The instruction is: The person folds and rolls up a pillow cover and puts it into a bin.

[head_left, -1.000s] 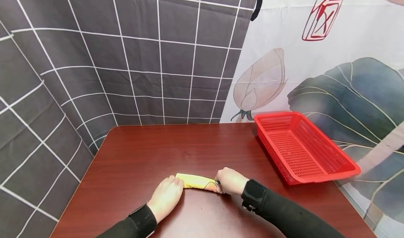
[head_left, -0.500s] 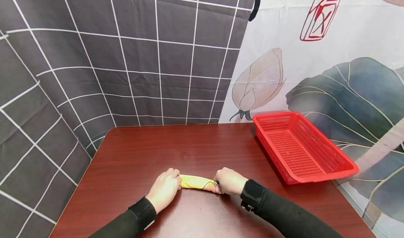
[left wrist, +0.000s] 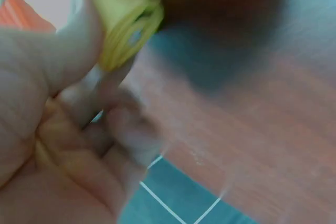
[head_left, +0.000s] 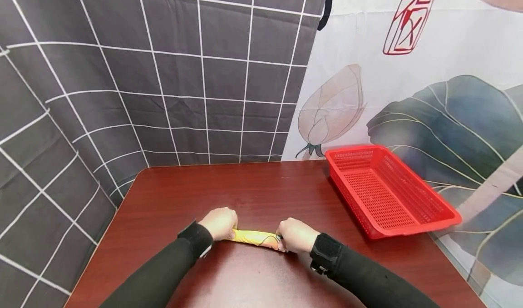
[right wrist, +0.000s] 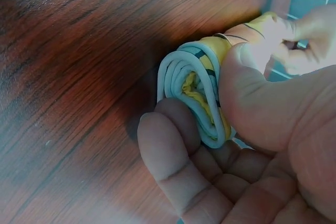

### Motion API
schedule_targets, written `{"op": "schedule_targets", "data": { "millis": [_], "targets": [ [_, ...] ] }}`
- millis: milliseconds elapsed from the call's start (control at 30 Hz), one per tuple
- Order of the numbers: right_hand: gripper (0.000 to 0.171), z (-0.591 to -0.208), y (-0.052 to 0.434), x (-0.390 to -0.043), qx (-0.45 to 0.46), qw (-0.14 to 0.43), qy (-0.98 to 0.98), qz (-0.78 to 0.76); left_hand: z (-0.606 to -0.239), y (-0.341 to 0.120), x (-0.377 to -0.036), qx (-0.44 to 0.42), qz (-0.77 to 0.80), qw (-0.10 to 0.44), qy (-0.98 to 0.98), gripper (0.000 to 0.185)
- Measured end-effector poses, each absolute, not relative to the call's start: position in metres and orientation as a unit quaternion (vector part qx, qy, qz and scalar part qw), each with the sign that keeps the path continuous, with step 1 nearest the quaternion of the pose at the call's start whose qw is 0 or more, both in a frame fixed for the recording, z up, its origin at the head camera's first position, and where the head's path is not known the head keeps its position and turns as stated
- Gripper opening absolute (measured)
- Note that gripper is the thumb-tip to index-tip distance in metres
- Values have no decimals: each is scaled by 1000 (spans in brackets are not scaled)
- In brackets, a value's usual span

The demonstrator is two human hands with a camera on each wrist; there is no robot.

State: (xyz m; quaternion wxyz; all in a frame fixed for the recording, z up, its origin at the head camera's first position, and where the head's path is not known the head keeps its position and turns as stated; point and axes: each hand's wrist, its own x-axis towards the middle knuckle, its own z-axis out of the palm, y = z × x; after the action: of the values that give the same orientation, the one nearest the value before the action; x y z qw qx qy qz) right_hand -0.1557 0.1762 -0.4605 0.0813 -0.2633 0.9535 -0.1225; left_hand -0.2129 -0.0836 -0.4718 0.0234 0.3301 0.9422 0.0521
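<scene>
While the roll (head_left: pixel 254 237) lies crosswise on the table (head_left: pixel 261 185), near its front edge, you grip it at both ends. It is a yellow cloth wound tight; the R wrist view shows spiral layers w/ a pale outer edge at the end face (right wrist: pixel 195 95).

Right hand (head_left: pixel 295 235): thumb and curled fingers (right wrist: pixel 173 156) clamp the R end. Left hand (head_left: pixel 221 222): thumb and fingers curl round the L end (left wrist: pixel 123 30); that view is blurred, so finer detail can't be read.

Status, judged from the views: rolling looks done or nearly done, since no loose flap shows between your hands. The roll has not been lifted off the table.

Red basket (head_left: pixel 390 192) sits at the far R, well apart from the roll, w/ nothing visible in it. Behind the table hang a grid cloth (head_left: pixel 163 72) and a flower print (head_left: pixel 408 94).
</scene>
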Motion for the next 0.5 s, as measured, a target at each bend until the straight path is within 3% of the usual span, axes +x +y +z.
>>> {"op": "schedule_targets", "data": {
  "millis": [133,300,433,500],
  "targets": [
    [31,-462,176,-157,-276,76,951,-120,-467,-75,-229,303,19,99,948,35],
    [25,-463,183,-156,-292,49,946,-131,-467,-67,-238,298,-14,114,948,42],
    [7,-473,184,-144,-297,-60,951,-58,-467,-66,-238,296,-11,116,948,37],
    [18,-483,181,-134,-297,-146,944,10,-469,-67,-237,294,-11,111,949,35]
  ]
}}
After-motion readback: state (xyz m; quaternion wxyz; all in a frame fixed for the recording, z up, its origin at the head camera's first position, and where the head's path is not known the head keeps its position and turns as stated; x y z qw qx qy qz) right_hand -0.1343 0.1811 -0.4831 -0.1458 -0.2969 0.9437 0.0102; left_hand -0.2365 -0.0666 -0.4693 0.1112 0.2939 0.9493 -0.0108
